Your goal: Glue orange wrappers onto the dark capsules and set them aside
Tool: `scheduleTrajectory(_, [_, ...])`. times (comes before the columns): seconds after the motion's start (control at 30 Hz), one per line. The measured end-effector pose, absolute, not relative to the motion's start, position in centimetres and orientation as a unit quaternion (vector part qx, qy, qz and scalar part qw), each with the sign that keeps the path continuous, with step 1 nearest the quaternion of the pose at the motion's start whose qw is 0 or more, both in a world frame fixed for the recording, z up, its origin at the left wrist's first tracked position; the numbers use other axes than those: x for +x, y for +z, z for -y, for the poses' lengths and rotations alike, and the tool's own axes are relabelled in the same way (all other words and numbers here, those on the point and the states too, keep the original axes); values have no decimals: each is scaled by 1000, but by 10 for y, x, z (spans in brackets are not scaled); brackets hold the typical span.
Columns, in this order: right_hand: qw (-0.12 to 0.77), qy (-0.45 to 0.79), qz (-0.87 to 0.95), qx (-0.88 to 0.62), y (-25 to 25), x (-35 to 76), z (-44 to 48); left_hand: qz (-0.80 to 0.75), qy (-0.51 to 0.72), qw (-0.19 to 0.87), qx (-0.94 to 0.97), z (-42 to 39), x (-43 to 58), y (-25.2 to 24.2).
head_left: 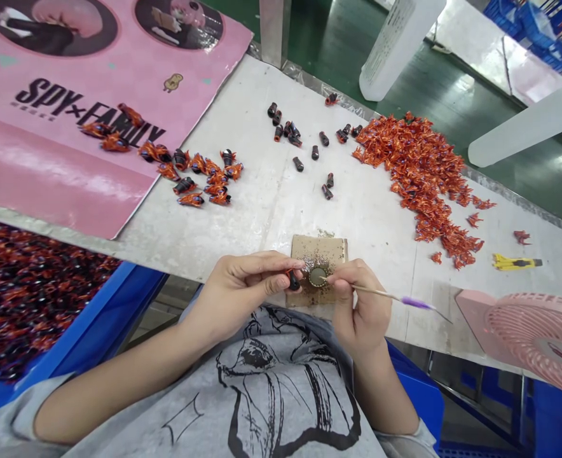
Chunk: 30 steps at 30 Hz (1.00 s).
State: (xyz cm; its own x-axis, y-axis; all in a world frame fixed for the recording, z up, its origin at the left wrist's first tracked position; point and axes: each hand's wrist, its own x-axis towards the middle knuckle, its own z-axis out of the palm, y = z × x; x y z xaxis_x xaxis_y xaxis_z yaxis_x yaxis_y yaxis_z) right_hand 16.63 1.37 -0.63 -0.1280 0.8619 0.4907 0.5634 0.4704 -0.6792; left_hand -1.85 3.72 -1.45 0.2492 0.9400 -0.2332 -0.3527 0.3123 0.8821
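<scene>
Between the thumb and fingers of my left hand [243,286] is a small black and red plastic figure part [293,280]. My right hand [364,299] pinches a thin paintbrush [386,294] with a purple band, its back end pointing right. The brush tip reaches into a small round cap of greyish liquid [318,276]. This cap stands on a stained piece of cardboard [319,245] at the table's near edge. The held part is just left of the cap, apart from it.
Orange parts [419,165] form a big pile at right. Several black parts [315,152] lie mid-table; assembled pieces [209,168] lie left by a pink poster [119,70]. A pink fan [538,331], yellow cutter [517,262] and blue bin [114,324] flank me.
</scene>
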Motion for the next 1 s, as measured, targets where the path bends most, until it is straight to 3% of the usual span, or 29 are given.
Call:
scheduleTrajectory(0.13, [406, 142, 748, -505, -8, 169, -14, -404, 459, 698, 373, -37, -18, -14])
scheduleTrajectory(0.47, [586, 254, 597, -486, 3, 156, -5, -434, 445, 656, 427, -34, -17, -8])
scheduleTrajectory(1.0, [567, 296, 620, -454, 6, 150, -5, -417, 444, 666, 432, -35, -15, 0])
